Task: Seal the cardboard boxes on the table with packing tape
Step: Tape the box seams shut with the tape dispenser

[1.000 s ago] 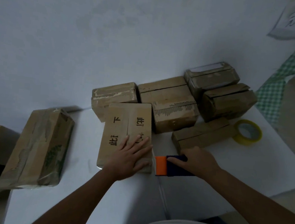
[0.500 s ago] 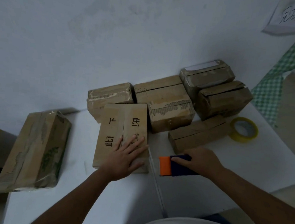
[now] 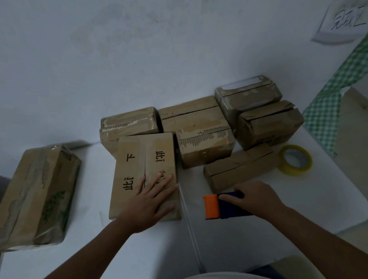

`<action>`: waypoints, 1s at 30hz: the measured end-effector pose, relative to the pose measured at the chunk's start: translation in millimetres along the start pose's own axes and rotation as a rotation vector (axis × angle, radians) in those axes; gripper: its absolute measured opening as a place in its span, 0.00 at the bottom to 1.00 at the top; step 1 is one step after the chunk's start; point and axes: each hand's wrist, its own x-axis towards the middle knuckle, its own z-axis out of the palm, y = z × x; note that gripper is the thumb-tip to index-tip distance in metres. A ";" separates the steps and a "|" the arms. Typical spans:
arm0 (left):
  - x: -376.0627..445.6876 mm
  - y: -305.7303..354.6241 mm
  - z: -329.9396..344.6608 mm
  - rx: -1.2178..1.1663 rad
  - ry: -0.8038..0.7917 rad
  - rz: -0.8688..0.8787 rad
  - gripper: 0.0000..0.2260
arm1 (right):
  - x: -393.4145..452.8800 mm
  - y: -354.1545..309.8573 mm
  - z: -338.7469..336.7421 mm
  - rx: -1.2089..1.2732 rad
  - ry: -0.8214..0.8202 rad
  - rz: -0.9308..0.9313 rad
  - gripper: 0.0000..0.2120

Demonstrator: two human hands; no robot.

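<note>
Seven cardboard boxes (image 3: 198,127); left hand (image 3: 149,202) flat on one, right hand (image 3: 255,200) gripping dispenser (image 3: 219,206).

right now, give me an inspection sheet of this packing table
surface: white table, bare patches in front.
job's things: printed box lying flat, centre seam untaped; tape dispenser, orange and blue, to its right; strip of tape running from the box edge toward the person.
clutter: five more boxes bunched behind; wrapped box overhanging the table's left edge; yellow tape roll.
grippers: left hand flat on the printed box; right hand grips the dispenser.
cables: nothing seen.
surroundings: white wall, paper note, green checked cloth.
</note>
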 end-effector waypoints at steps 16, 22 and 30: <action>4.6 8.7 -3.1 0.079 0.082 0.070 0.16 | 6.3 -20.9 -6.0 -0.088 -0.163 0.080 0.31; 5.3 12.3 -1.8 0.095 0.078 0.053 0.16 | 1.5 -21.4 -6.8 -0.026 -0.247 0.094 0.23; 4.5 17.0 -4.5 0.093 0.046 0.003 0.16 | 15.4 -47.8 17.4 -0.101 -0.235 0.163 0.27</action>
